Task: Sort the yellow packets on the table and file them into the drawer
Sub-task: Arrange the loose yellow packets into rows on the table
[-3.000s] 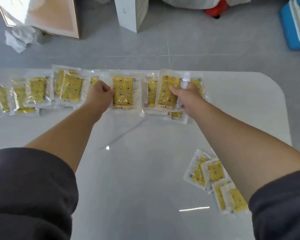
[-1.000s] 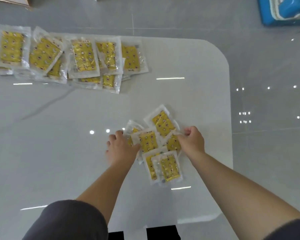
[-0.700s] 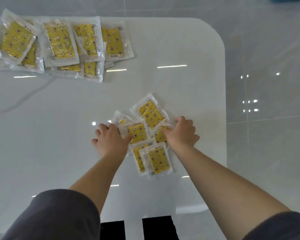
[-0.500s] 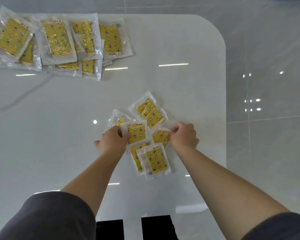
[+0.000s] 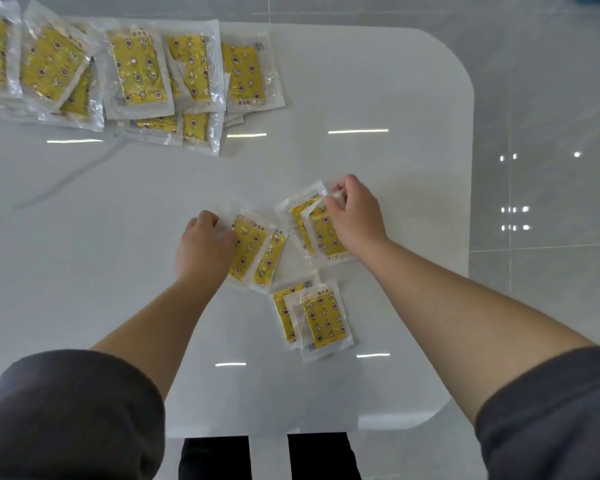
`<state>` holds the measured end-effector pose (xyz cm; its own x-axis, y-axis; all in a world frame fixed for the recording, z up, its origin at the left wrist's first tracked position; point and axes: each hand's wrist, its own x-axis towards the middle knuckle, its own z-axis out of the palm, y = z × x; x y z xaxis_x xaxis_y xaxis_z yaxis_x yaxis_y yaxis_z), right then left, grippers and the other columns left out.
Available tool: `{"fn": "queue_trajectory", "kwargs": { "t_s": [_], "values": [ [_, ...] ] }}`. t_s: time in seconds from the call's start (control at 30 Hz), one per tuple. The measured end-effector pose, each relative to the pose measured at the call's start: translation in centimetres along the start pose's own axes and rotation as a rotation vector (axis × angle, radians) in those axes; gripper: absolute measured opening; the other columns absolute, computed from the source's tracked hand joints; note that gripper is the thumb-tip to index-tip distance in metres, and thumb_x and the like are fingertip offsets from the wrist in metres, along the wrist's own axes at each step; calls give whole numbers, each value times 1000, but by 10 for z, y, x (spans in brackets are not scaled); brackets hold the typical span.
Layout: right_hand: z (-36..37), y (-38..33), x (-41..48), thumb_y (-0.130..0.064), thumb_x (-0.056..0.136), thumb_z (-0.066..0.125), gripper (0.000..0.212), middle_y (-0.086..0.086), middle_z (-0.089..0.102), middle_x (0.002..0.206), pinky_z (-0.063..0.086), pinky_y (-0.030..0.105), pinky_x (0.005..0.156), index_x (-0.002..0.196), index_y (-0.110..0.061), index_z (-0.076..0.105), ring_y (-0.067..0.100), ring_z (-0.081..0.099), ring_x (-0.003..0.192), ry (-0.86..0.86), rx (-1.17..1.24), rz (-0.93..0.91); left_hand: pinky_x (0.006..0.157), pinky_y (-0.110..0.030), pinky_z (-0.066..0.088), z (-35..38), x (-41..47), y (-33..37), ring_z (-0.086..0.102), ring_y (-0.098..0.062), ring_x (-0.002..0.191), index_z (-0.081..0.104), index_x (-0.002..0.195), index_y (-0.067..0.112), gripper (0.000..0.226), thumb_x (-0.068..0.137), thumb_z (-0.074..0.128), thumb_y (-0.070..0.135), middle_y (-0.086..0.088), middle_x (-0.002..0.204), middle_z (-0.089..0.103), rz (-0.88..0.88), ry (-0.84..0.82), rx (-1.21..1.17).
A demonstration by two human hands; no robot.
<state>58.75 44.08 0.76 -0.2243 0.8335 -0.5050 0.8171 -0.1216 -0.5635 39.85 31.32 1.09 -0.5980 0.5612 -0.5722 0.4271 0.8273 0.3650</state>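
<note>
Small yellow star-print packets in clear plastic wrappers [image 5: 248, 251]: three overlapping pairs on glossy white surface [image 5: 395, 98]. Right hand [image 5: 355, 216] pinches top corner of pair beneath it [image 5: 326, 237]. Left hand [image 5: 205, 244] covers edge of next pair [image 5: 269, 261]; blurred, cannot tell grip. Third pair [image 5: 321, 317] loose, between forearms. Risk: slick wrappers slip, pairs mix. Larger packet heap [image 5: 136, 74] far beyond left hand. Drawer unseen.

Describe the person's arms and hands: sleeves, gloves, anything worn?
Both the left hand and the right hand are bare: no gloves, and no rings or watch visible. The forearms are uncovered. The left sleeve and the right sleeve are plain dark grey fabric, bunched near the elbows, with no markings showing.
</note>
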Motion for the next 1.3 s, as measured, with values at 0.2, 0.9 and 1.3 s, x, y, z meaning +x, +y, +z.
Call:
{"fn": "queue_trajectory", "kwargs": {
  "t_s": [0.2, 0.9, 1.3],
  "values": [
    [21, -3, -20, -41, 81, 75, 69, 3, 50, 130, 42, 40, 90, 137, -23, 38, 23, 49, 120, 75, -251, 219, 83, -39, 45, 23, -25, 10, 44, -31, 116, 34, 130, 14, 79, 72, 80, 43, -12, 124, 43, -40, 10, 224],
    [27, -73, -35, -22, 80, 79, 24, -6, 75, 93, 57, 29, 71, 103, -21, 70, 10, 72, 84, 22, 667, 396, 70, -30, 55, -78, 16, -30, 68, -12, 78, 65, 90, 25, 13, 82, 75, 22, 8, 84, 70, -149, -208, -485],
    [158, -333, 4, -28, 81, 77, 22, -7, 70, 95, 47, 24, 62, 96, -24, 62, 8, 66, 84, -46, 659, 198, 75, -35, 56, -323, 163, -144, 68, -16, 83, 60, 96, 23, 25, 79, 78, 21, 9, 85, 67, -28, 107, -540]
  ]
}}
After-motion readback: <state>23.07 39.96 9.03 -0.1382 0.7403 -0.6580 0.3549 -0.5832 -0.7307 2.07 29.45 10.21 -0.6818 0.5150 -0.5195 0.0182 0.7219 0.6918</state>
